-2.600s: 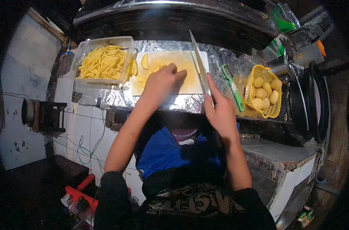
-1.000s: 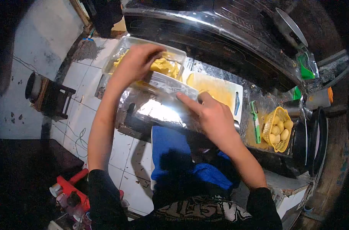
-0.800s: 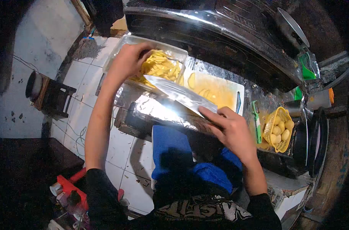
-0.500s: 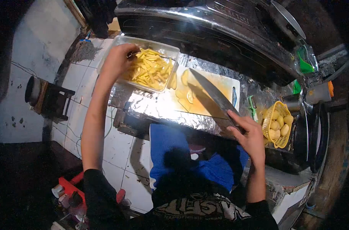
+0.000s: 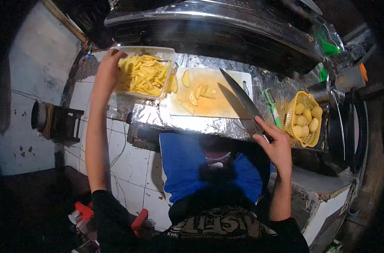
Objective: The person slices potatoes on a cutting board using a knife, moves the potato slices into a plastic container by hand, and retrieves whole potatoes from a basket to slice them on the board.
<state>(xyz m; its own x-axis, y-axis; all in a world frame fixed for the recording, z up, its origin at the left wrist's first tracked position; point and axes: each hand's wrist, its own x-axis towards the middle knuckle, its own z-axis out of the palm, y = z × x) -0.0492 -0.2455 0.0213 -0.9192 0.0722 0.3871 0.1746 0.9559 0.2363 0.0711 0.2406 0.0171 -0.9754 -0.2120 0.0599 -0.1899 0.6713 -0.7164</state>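
Observation:
My right hand (image 5: 275,142) is wrapped round the handle of a large kitchen knife (image 5: 238,90), its blade slanting up and left above the white cutting board (image 5: 225,105). Several pale yellow potato slices (image 5: 199,92) lie on the board's left half. A clear plastic tub (image 5: 169,54) full of cut potato sticks (image 5: 145,74) stands left of the board. At the tub's left end is my left hand (image 5: 107,67), with bent fingers over the rim; the thumb is hidden, so its grip is unclear.
A yellow basket (image 5: 290,120) of peeled potatoes (image 5: 301,120) stands to the right, with a green-and-white peeler (image 5: 271,105) beside the board. Behind runs a dark stove (image 5: 209,31). The foil-covered counter (image 5: 154,114) ends just above my knees.
My left hand has moved from above the potato sticks to the tub's left end. My right hand still holds the knife over the board. The camera view has shifted.

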